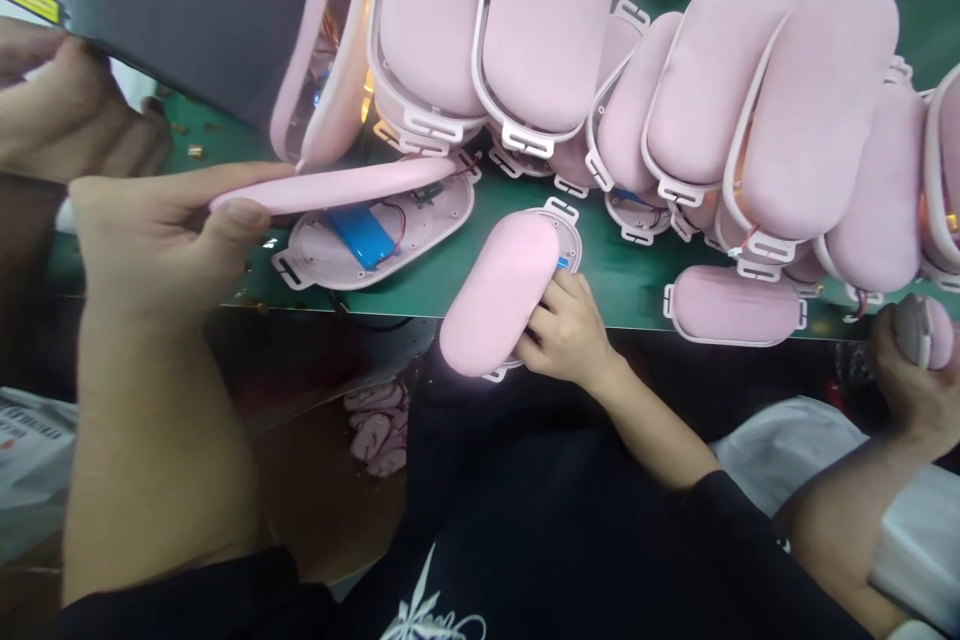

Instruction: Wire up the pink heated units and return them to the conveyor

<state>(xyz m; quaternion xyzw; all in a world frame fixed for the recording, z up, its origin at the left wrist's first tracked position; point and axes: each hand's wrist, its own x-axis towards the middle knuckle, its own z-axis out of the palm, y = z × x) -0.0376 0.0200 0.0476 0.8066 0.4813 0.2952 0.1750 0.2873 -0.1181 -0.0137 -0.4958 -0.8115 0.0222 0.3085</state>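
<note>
My left hand [161, 240] pinches the end of a pink oval cover [337, 184] between thumb and fingers. The cover is tilted up over an open casing tray [435, 235] on the bench, in which a blue battery pack [362, 237] and thin red and black wires show. My right hand [566, 325] grips a second pink oval casing [502, 295] at the bench's front edge. Its cover sits askew on its tray, and a bit of blue shows between them. My right fingertips are partly hidden behind that cover.
Several pink oval casings [551, 20] stand stacked along the green bench [525, 180]. One casing [735, 305] lies near the front edge. A dark box [187, 0] is at the back left. Other people's hands are at far left [67, 110] and far right [911, 370].
</note>
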